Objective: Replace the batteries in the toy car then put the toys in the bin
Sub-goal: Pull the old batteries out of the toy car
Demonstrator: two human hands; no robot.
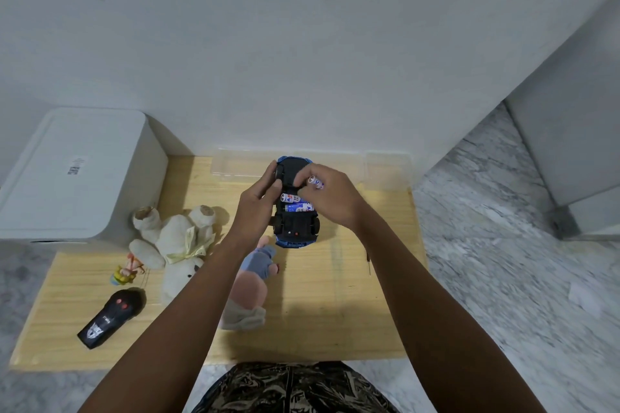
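Patterned shorts sit nearest; above them the toy car is held belly-up over the wooden table, long axis running away from the person; left hand grips its side; right hand pinches a loose battery just above two seated batteries lying crosswise; their blue lettering is unreadable; a clear bin stands just beyond.

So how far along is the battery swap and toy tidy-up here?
Done: the upturned blue toy car has its compartment open, two batteries seated. In hand: left hand steadies it; right hand pinches another battery. Left: white teddy bear and black remote lie unbinned.
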